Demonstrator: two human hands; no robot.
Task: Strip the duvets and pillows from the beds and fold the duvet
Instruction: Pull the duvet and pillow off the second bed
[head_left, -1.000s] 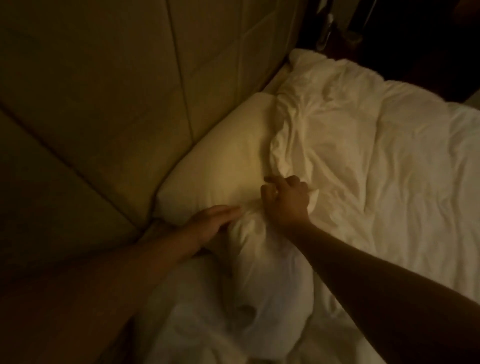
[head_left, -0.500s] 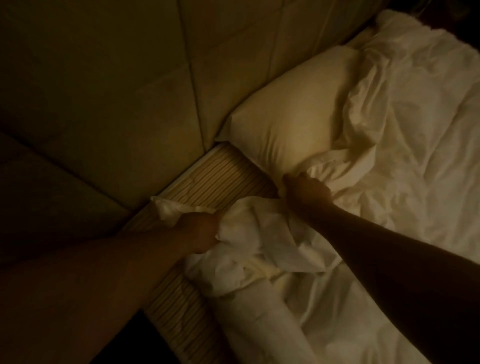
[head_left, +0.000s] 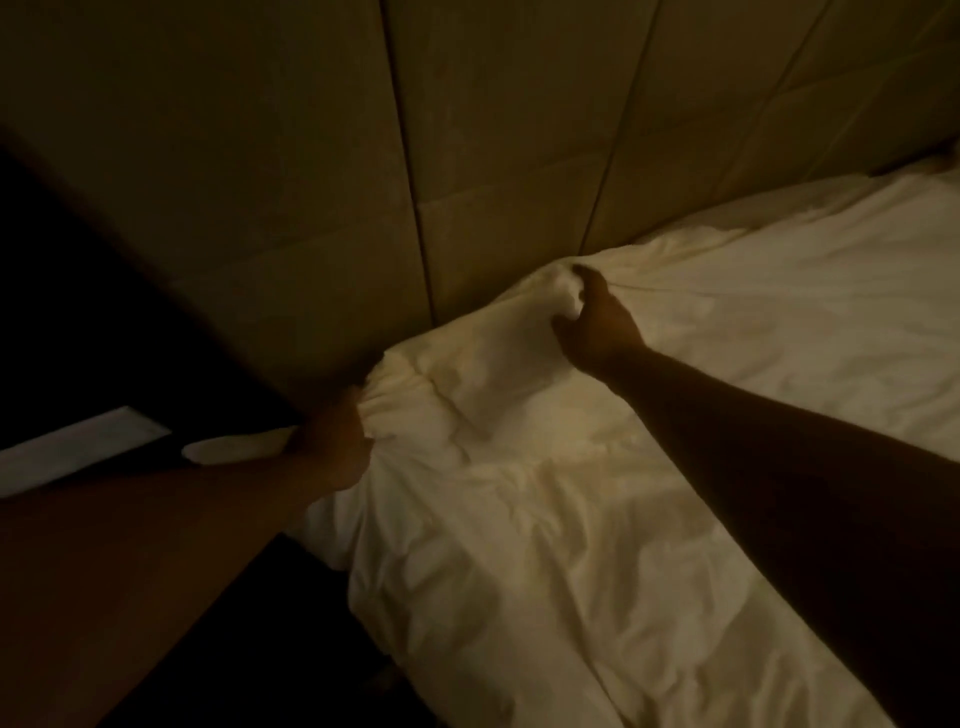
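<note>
The duvet (head_left: 597, 467) now lies spread flat up to the padded headboard (head_left: 467, 182), where a second ago it was bunched lower down with a cream pillow bare beside it; that pillow no longer shows. The striped mattress strip seen half a second ago is covered too. The left hand (head_left: 332, 441) now grips a gathered corner of the duvet at the bed's edge by the headboard, and the right hand (head_left: 597, 322) grips a bunched fold farther up, the two hands well apart rather than close together.
</note>
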